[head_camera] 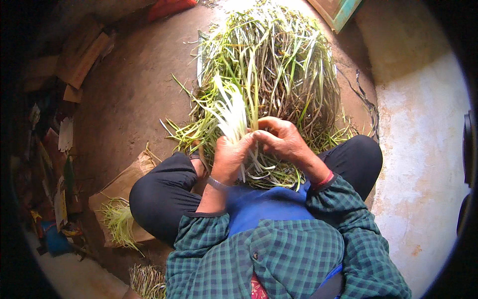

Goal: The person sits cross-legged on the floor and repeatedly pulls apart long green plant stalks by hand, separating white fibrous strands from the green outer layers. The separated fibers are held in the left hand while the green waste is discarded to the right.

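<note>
My left hand (229, 153) is closed round a bundle of pale, slender plant stalks (231, 112), whose white ends fan out above it. Touching it from the right, my right hand (285, 140) pinches a yellow-green stalk (253, 86) between thumb and forefinger. Just beyond both hands lies a large heap of long green leaves and brownish stems (276, 67). Loose pale strands and leafy scraps (276, 173) lie beneath my hands, by the blue cloth over my lap (269, 205).
Left of my knee, a brown sack or paper sheet (140, 168) bears a small pile of pale green stalks (117, 220). Another stem bundle (147, 280) lies at bottom left. Cardboard (87, 61) and clutter line the left; a wall (407, 157) stands right.
</note>
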A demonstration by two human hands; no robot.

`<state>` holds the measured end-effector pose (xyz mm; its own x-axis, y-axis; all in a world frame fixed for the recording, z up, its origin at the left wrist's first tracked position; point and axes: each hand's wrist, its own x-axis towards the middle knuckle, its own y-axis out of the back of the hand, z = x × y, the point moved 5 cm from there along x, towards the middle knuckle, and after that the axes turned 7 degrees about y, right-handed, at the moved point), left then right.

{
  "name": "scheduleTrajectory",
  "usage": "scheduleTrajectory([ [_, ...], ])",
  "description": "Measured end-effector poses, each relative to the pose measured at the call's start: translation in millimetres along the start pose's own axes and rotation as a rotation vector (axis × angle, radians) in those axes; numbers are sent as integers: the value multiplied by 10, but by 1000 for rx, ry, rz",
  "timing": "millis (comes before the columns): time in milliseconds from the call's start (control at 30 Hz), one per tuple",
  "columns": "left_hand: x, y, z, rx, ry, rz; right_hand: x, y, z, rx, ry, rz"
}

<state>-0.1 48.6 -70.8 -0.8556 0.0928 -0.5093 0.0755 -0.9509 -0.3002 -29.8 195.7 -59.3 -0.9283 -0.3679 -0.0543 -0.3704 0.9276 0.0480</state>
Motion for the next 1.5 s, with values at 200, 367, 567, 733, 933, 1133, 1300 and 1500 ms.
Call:
scheduleTrajectory([
  [200,20,-9,-68,-44,66,-7,9,-144,46,395,-130,157],
  [367,69,-89,-107,-196,128,-75,-10,-63,63,441,-90,232],
  [567,63,-127,-109,-180,118,-88,-45,-48,77,410,-83,294],
  [733,67,-66,-126,-125,77,-5,-67,-45,4,339,-30,290],
  [933,213,178,-262,214,-70,219,-77,116,-483,253,154,316],
  [1133,278,498,-248,358,-127,345,-256,1053,-1305,221,397,524],
  [1300,124,500,-44,-58,-92,310,-191,1073,-1340,174,359,434],
  [1500,-106,159,156,-84,-163,246,269,522,-958,167,104,169],
])
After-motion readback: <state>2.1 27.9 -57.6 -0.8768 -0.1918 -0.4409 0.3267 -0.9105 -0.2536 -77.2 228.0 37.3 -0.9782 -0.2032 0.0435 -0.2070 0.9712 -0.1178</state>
